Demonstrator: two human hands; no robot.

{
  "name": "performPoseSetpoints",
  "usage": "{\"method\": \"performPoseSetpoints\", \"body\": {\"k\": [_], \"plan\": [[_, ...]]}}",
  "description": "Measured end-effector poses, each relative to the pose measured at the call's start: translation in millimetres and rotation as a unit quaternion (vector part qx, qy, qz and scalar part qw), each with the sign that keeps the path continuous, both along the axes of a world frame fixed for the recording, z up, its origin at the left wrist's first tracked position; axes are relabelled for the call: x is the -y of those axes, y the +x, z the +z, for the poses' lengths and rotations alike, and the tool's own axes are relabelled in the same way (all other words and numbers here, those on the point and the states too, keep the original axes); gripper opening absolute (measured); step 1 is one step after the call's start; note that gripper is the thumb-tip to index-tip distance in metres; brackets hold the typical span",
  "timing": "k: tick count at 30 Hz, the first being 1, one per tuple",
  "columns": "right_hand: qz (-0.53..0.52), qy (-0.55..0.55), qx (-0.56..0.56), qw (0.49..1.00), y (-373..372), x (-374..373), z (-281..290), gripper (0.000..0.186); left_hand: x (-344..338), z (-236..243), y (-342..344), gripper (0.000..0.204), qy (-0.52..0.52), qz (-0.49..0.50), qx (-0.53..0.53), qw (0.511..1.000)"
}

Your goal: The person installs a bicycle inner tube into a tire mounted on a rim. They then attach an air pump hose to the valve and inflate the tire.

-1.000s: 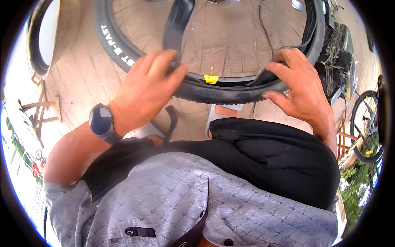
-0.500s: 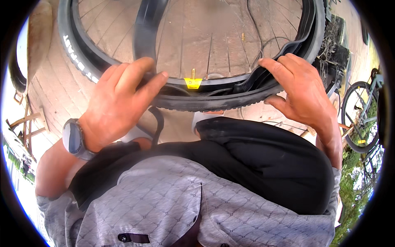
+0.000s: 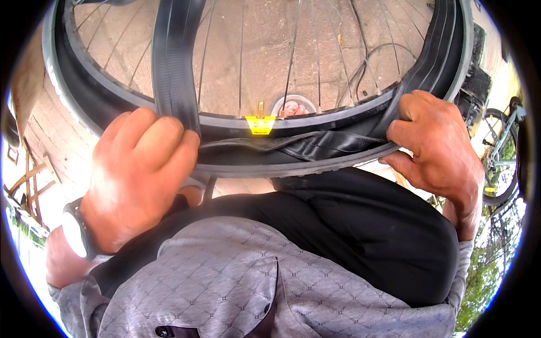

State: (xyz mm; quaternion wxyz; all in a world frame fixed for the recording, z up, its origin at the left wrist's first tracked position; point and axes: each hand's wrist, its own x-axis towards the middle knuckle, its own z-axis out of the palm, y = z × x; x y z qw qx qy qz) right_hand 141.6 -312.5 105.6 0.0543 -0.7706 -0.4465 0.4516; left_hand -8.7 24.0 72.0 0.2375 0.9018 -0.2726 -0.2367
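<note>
A bicycle wheel's tyre [image 3: 282, 169] stands in front of my knees, its near side pulled off the rim [image 3: 220, 121]. A black inner tube [image 3: 177, 62] hangs loose across the spokes at left and lies twisted between tyre and rim at the near side. My left hand [image 3: 141, 172] is closed, fingers curled on the tube beside the tyre. My right hand [image 3: 437, 141] grips the tyre's right part, thumb on the outside and fingers over the tube. The brass valve [image 3: 261, 110] sticks up through the rim by a yellow tag [image 3: 260, 127].
A thin black cable [image 3: 363, 62] lies on the brick floor [image 3: 270, 50] behind the spokes. My foot [image 3: 293, 108] shows through the wheel. Another bicycle [image 3: 499, 152] stands at far right, and a wooden frame [image 3: 31, 180] at far left.
The wheel appears nearer and larger. My left hand has closed on the tube and moved down and left. My right hand has shifted slightly right and down along the tyre.
</note>
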Motion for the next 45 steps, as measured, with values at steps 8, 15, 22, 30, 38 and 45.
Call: {"method": "performPoseSetpoints", "body": {"k": [8,15,22,30,38,45], "plan": [[-0.054,0.035,0.006,0.998,0,-5,-1,0.060,0,-1,2,0.053,-0.024,-0.005,0.009,1.000],[-0.011,0.029,-0.023,0.999,10,-7,2,0.048,-4,-3,5,0.048,-0.073,0.022,-0.078,0.994],[-0.002,0.059,-0.046,0.997,13,-17,-5,0.052,3,-4,8,0.041,-0.072,0.022,-0.106,0.992],[-0.072,0.034,-0.144,0.986,-10,-36,-21,0.055,8,-6,16,0.038,-0.069,0.011,-0.128,0.989],[-0.146,0.073,-0.197,0.967,-21,-25,-33,0.039,15,-11,13,0.033,-0.014,0.039,-0.128,0.991],[-0.155,0.006,-0.127,0.980,-28,-39,-26,0.039,16,-13,9,0.033,-0.050,0.060,-0.140,0.987]]}}
